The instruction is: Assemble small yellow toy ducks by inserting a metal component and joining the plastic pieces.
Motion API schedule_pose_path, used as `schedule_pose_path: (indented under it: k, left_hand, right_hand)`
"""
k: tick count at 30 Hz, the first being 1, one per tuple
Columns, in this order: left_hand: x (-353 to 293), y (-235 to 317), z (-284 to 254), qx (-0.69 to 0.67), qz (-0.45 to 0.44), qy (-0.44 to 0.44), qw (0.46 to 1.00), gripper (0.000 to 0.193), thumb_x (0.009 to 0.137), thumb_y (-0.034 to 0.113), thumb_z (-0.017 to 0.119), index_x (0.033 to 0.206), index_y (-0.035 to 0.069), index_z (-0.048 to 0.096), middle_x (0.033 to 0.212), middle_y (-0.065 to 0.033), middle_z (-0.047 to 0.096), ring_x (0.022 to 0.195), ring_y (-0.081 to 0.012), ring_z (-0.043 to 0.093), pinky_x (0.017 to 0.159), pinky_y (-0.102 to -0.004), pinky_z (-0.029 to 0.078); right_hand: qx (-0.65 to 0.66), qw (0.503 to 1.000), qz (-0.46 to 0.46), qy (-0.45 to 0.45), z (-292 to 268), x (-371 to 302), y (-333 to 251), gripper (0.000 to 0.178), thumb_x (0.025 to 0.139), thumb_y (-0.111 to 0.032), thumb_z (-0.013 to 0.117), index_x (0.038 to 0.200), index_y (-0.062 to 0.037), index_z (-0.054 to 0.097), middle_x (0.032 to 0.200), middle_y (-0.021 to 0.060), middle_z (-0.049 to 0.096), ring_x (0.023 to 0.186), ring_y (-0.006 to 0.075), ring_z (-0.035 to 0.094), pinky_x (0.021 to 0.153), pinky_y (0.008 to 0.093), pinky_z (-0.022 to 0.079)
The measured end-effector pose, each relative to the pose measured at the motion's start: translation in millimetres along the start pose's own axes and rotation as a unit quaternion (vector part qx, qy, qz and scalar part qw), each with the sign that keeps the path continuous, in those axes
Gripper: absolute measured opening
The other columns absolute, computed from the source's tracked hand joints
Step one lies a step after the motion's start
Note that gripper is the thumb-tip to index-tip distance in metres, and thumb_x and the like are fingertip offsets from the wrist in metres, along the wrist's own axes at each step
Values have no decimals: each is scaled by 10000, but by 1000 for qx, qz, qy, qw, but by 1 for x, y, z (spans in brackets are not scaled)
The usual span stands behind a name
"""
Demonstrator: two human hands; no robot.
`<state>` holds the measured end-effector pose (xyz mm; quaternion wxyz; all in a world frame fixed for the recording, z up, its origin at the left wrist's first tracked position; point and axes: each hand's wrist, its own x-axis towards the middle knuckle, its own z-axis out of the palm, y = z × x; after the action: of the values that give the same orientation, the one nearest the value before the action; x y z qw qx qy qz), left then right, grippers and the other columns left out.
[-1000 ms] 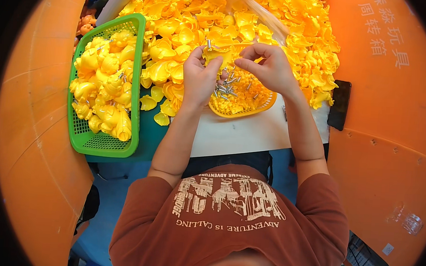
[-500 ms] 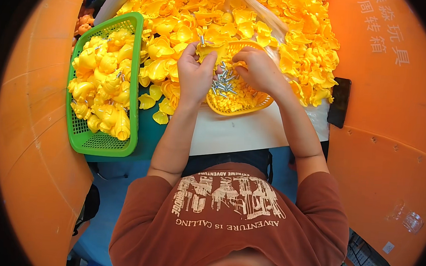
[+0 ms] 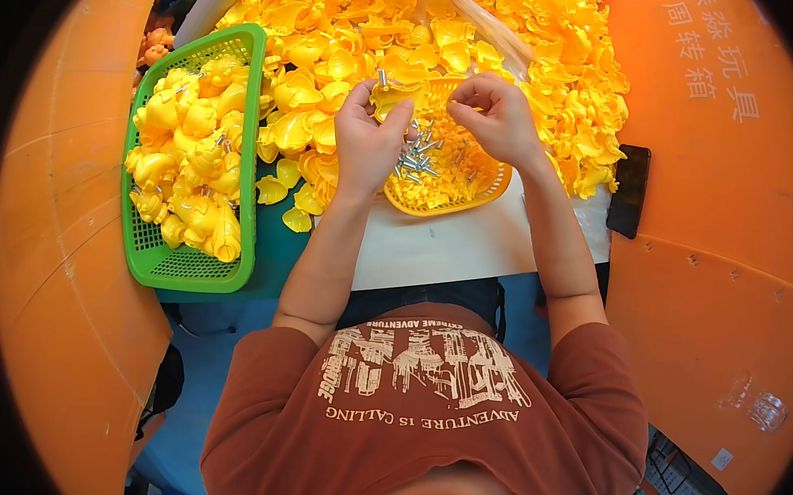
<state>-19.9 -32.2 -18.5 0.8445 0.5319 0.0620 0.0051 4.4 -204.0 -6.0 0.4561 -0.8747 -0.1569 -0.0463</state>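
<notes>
My left hand (image 3: 366, 146) is closed on a yellow plastic shell (image 3: 397, 96), with the thumb against its near side. A short silver metal pin (image 3: 382, 79) stands up at the shell's left edge. My right hand (image 3: 499, 122) is up over the right side of a yellow basket (image 3: 435, 212), its thumb and forefinger pinched together. Whatever lies between those fingertips is too small to make out. Inside the basket, loose silver pins (image 3: 415, 161) lie on the left among many small yellow pieces (image 3: 462, 181).
A big heap of yellow shells (image 3: 337, 35) covers the far table. To the left stands a green basket (image 3: 199, 276) of yellow figure parts (image 3: 189, 144). Orange panels (image 3: 702, 293) rise on both sides. A dark flat object (image 3: 631, 191) rests by the right panel.
My right hand has lifted away from the pins, shifting right and slightly farther off, with its fingers now pinched. My left hand, still holding the shell, has moved slightly right.
</notes>
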Motion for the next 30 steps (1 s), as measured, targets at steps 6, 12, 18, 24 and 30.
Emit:
schedule_pose_path:
  k: [6,12,18,24,30]
  left_hand:
    - [2,-5,0,41,35,-22,998,288,775,42,658,1008,-33,506,761,-58,600,506,-79,554,423,-187,427]
    - [-1,-5,1,49,25,-23,998,274,781,42,650,1005,-33,509,754,-56,594,506,-77,549,436,-187,433]
    - [-1,-4,2,28,28,-25,999,252,788,29,634,1002,-23,512,757,-51,596,517,-73,552,443,-187,437]
    - [-5,4,1,-7,-14,-58,998,228,793,22,623,993,7,516,743,-45,593,517,-79,545,423,-186,413]
    - [-7,8,1,-132,-130,-123,975,236,794,47,633,999,32,517,762,-42,581,500,-105,526,398,-201,386]
  right_hand:
    - [68,993,101,-3,-2,-7,-5,105,816,-50,615,867,39,593,797,41,621,729,87,587,658,225,489]
    - [243,968,40,52,0,-6,-29,101,801,-26,639,884,31,628,778,49,634,700,81,586,628,205,477]
    - [333,938,84,46,1,-1,-39,93,763,-19,683,840,19,649,703,45,639,636,77,578,568,199,459]
    - [150,984,-54,77,10,7,-38,53,715,-1,709,748,-12,668,693,40,644,652,94,561,654,239,458]
    - [222,966,-117,57,19,16,-24,66,695,8,717,738,-26,679,734,41,664,825,154,560,815,308,428]
